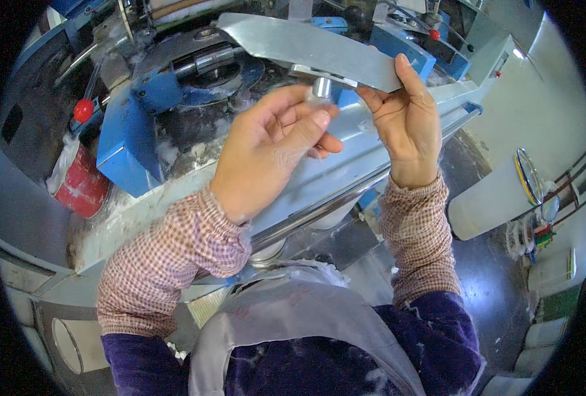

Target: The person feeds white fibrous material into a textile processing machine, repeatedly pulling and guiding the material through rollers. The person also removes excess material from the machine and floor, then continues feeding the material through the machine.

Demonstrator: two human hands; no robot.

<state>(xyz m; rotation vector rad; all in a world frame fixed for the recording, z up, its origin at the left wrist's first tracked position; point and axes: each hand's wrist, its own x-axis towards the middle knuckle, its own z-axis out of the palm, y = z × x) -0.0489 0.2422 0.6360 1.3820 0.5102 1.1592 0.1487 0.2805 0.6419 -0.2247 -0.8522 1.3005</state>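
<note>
A flat grey metal plate with angled ends is held up over the machine, tilted. My right hand grips its right end, thumb near the upper edge and fingers behind and below. A small bracket on the plate's underside carries a shiny cylindrical metal knob. My left hand is closed around the lower end of that knob, its fingertips slightly blurred. Checked sleeve covers are on both my forearms.
Blue machine housings and levers with red balls stand behind my hands. A red bucket with white fibre is at left. A metal rail crosses in front. A tall white can stands on the floor at right.
</note>
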